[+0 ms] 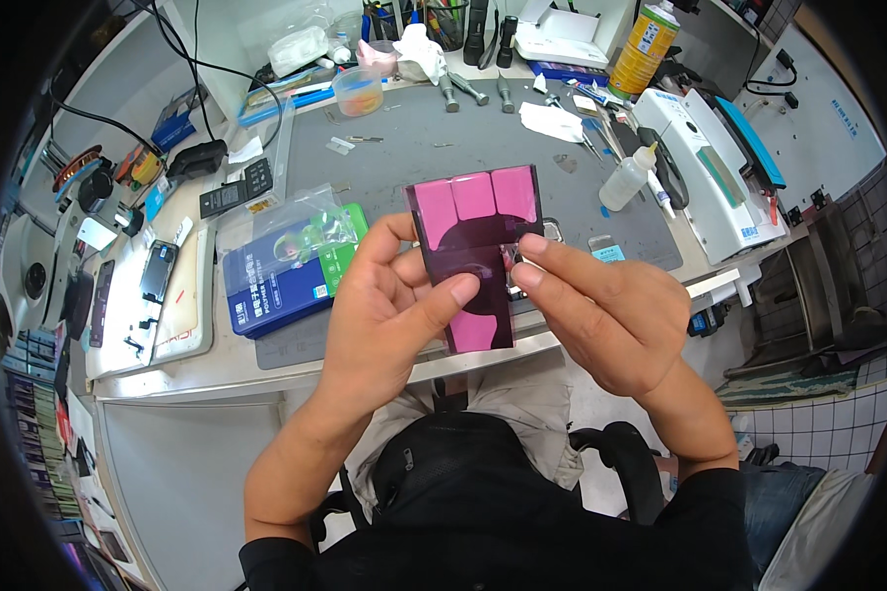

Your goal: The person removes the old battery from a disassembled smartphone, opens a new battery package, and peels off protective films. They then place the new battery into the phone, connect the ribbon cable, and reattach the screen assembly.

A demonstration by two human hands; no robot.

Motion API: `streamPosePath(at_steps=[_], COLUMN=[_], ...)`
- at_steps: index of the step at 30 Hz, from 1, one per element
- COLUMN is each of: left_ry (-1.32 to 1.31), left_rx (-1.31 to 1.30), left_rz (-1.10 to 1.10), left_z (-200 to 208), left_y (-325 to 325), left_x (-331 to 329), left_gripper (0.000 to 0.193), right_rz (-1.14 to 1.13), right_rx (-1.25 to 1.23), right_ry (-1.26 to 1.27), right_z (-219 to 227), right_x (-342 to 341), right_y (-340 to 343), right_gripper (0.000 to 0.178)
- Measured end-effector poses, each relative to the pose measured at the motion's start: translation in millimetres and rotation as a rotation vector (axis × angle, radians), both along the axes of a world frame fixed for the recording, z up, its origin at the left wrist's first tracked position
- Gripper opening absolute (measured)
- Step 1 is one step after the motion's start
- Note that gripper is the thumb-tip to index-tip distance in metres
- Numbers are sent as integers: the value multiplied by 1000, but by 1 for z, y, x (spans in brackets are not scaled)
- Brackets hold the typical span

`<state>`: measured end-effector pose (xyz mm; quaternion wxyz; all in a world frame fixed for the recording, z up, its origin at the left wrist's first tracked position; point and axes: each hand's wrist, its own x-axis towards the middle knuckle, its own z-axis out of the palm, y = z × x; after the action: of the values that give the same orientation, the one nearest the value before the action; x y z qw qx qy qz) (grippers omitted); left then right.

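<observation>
My left hand (pixel 394 305) holds a flat, dark phone battery (pixel 478 258) up over the mat's front edge, thumb on its face and fingers behind. Glossy pink film covers its top in strips and a patch at its lower left. My right hand (pixel 601 310) is closed, its fingertips pinching at the battery's right edge, near a small shiny part that they partly hide. Behind the right fingers, a small metallic piece (pixel 552 229) shows in part on the grey mat (pixel 384 163). Left of the battery lies a blue and green box (pixel 281 291) under a clear plastic bag (pixel 301 231).
Several screwdrivers (pixel 468 89) lie at the back of the mat. At right are a dropper bottle (pixel 626 179) and a white machine (pixel 705 163); a yellow spray can (pixel 646 49) stands behind them. A black device (pixel 237 189) and a phone (pixel 158 271) lie at left.
</observation>
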<state>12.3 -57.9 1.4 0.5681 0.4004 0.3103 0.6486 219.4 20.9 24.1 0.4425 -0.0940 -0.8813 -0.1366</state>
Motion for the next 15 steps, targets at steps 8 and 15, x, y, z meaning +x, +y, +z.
streamPosePath(at_steps=[8, 15], left_ry=[-6, -31], left_rx=[-3, -10], left_rz=[-14, -38], left_z=[-1, -1], left_y=[0, 0], left_x=[-1, -2], left_gripper=[40, 40], right_rz=[4, -7], right_rx=[70, 60], right_ry=[-11, -33], right_z=[-4, 0], right_x=[-1, -2], right_y=[4, 1], right_gripper=[30, 29])
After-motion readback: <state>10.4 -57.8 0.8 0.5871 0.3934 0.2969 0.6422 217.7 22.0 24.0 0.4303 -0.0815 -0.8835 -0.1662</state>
